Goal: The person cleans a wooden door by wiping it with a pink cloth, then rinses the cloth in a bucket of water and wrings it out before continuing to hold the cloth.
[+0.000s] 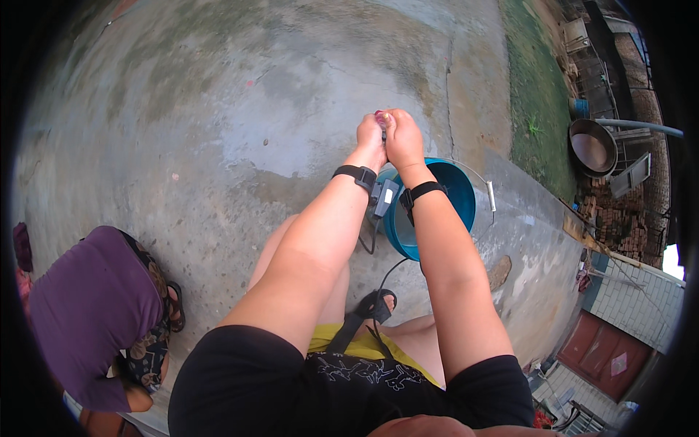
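Note:
My left hand (371,135) and my right hand (405,139) are pressed together at arm's length. A small pinkish patch shows between the fingers; whether it is a held thing or part of a hand cannot be made out. Below my wrists stands a blue bucket (466,210), partly covered by my right forearm. Its wire handle with a white grip (490,195) hangs over the right side. Black straps circle both wrists, and a grey cabled device (384,199) sits by the left one. What lies inside the bucket is mostly hidden.
Wet concrete ground (218,125) spreads all around. At lower left a person in a purple top (104,306) bends over. A black cable (390,271) runs from the bucket's side toward my lap. A large round metal pan (592,147) and stacked bricks (620,216) lie far right.

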`<state>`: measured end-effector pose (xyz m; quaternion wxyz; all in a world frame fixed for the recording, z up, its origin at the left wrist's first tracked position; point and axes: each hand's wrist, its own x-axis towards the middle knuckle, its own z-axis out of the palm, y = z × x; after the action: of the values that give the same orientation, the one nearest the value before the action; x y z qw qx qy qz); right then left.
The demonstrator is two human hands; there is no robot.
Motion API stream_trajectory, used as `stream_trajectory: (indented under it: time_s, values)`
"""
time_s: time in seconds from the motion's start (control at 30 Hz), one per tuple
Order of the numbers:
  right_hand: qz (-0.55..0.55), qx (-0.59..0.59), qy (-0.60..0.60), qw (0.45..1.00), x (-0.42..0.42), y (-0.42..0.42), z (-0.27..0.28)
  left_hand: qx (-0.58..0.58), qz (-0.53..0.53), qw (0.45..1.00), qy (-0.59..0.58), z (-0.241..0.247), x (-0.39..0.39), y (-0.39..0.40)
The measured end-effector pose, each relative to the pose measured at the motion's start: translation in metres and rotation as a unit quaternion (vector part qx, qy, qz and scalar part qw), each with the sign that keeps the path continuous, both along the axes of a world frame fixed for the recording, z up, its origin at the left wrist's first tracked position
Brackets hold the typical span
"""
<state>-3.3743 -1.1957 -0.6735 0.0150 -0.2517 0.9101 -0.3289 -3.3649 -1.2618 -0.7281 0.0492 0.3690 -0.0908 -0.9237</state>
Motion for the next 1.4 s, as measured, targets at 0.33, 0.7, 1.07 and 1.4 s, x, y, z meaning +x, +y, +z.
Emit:
stream_trajectory:
  time_s: [0.33,0.7,1.07,1.4]
  values:
    - [-0.092,-0.341,-0.235,0.906,-0.002,0.048,0.008,-0.066,-0.122,0.981,0.133,0.035,-0.002,0.016]
    - [-0.211,-0.419,-0.483,0.740,0.065,0.200,0.079,-0.360,-0.580,0.685,0.253,0.091,0.030,0.041]
    - [-0.177,-0.476,-0.510,0.694,0.089,0.274,0.063,-0.184,-0.341,0.905,0.176,0.083,0.019,0.037]
    - [-0.217,-0.419,-0.464,0.750,0.090,0.289,0.076,-0.113,-0.338,0.909,0.218,0.075,0.019,0.041]
